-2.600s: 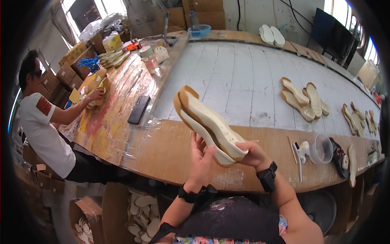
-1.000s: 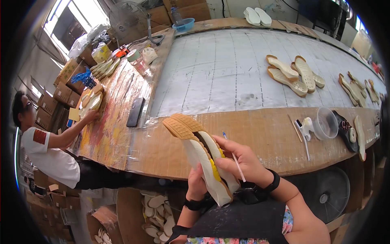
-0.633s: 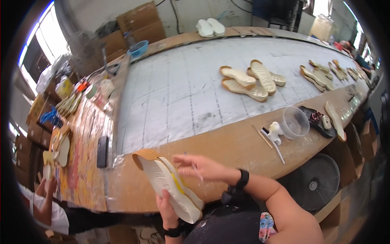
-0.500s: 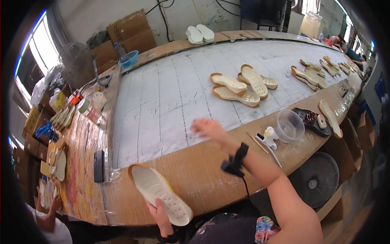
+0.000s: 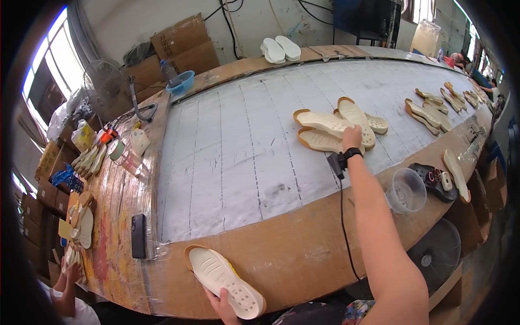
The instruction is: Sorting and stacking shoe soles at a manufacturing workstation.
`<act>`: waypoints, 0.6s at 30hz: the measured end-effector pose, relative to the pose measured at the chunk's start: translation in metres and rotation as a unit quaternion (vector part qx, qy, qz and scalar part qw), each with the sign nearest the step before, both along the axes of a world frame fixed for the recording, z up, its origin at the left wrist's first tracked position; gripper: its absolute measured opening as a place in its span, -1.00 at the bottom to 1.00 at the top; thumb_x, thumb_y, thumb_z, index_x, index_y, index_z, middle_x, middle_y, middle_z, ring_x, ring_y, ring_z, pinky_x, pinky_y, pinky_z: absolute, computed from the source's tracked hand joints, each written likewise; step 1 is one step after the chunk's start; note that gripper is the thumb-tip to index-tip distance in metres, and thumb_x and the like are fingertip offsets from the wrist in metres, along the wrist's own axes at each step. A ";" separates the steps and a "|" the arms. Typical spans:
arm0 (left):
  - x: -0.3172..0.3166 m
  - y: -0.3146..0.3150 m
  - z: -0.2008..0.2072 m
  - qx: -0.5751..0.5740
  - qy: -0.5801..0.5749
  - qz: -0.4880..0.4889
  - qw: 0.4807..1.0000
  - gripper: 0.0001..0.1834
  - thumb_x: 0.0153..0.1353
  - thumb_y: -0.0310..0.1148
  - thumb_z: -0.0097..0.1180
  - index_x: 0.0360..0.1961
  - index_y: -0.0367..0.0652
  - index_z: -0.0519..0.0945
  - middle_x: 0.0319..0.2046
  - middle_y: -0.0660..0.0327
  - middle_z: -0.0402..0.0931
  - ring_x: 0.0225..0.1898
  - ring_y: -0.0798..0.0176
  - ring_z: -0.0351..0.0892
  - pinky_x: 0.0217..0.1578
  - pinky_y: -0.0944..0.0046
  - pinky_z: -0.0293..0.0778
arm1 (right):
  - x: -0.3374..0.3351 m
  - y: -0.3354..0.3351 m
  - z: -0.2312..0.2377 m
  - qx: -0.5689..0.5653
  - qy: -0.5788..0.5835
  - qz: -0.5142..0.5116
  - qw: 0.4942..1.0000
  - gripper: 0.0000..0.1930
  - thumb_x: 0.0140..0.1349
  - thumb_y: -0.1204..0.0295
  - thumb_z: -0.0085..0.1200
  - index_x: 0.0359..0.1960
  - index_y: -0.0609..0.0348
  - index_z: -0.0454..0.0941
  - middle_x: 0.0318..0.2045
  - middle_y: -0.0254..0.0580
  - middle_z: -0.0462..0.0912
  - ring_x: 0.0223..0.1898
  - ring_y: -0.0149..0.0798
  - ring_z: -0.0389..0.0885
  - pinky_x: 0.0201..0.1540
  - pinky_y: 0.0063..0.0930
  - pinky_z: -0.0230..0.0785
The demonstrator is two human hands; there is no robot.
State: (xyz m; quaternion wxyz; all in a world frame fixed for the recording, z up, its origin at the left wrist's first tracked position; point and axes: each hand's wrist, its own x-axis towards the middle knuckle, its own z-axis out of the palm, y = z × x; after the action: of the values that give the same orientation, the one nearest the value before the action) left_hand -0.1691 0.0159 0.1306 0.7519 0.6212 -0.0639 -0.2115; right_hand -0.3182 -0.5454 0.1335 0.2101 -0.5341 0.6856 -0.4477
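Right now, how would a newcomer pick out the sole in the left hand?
Find the big white work surface, then its brown near border. Over that border's left part, the left hand holds a cream sole. Its yellow-marked edge distinguishes it from the piled soles beyond.

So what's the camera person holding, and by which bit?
The left hand holds a cream sole by its left edge, near its holed end. The right hand grips another sole, farther away, by its right-hand end.

Counter (image 5: 292, 271): black phone (image 5: 138, 236), left side; clear plastic tub (image 5: 418, 201), right. Far edge: blue basin (image 5: 185, 85), bottle (image 5: 168, 70) in it. Cardboard boxes (image 5: 181, 40) stacked behind; caged fan (image 5: 100, 84).
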 end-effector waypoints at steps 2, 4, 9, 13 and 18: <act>-0.002 -0.004 -0.002 -0.015 -0.019 0.024 0.999 -0.39 0.07 -0.55 -0.10 0.19 -0.29 0.06 -0.03 0.05 0.32 -0.11 0.19 0.41 -0.09 0.28 0.35 | -0.016 0.007 0.017 -0.029 -0.015 -0.020 0.999 -0.64 0.07 0.40 -0.24 -0.09 0.22 0.37 -0.24 0.21 0.51 -0.15 0.15 0.45 -0.11 -0.11 0.28; 0.001 -0.003 0.000 -0.020 -0.016 0.000 1.000 -0.36 0.07 -0.57 -0.10 0.21 -0.28 0.01 0.02 0.04 0.26 -0.05 0.17 0.36 -0.03 0.25 0.30 | -0.033 0.009 0.021 0.018 0.034 -0.037 0.999 -0.67 0.07 0.36 -0.23 -0.11 0.09 0.41 -0.24 0.16 0.53 -0.18 0.12 0.48 -0.14 -0.11 0.29; -0.003 -0.006 0.013 -0.033 0.005 -0.013 0.999 -0.33 0.07 -0.61 -0.12 0.23 -0.29 -0.03 0.05 0.03 0.23 0.00 0.17 0.32 0.01 0.25 0.26 | -0.031 0.024 -0.010 0.056 0.137 -0.082 0.986 -0.69 0.09 0.34 -0.21 -0.12 -0.01 0.42 -0.08 -0.13 0.48 0.01 -0.06 0.35 -0.03 -0.11 0.18; -0.008 -0.002 0.018 0.089 -0.061 -0.018 0.994 -0.34 0.11 -0.57 -0.10 0.24 -0.28 -0.03 0.17 0.06 0.00 0.00 0.18 0.30 -0.01 0.26 0.27 | -0.035 0.019 -0.024 0.044 0.043 -0.099 0.993 -0.64 0.04 0.31 -0.14 -0.09 0.11 0.41 -0.11 -0.05 0.49 -0.01 -0.09 0.38 -0.01 -0.12 0.16; -0.015 0.010 0.043 0.194 -0.066 0.046 0.978 -0.38 0.12 -0.60 -0.10 0.22 -0.27 0.03 0.23 0.14 -0.19 0.21 0.19 -0.01 0.11 0.28 0.14 | -0.057 0.016 -0.006 0.126 -0.061 0.122 0.983 -0.44 -0.20 0.31 0.13 -0.12 0.41 0.40 -0.13 0.07 0.50 -0.08 -0.09 0.46 -0.08 -0.35 0.27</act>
State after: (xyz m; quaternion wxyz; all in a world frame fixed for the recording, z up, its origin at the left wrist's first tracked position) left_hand -0.1846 0.0261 0.1735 0.6199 0.7701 -0.0426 -0.1441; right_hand -0.3750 -0.5295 0.1273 0.3702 -0.5547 0.6521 -0.3606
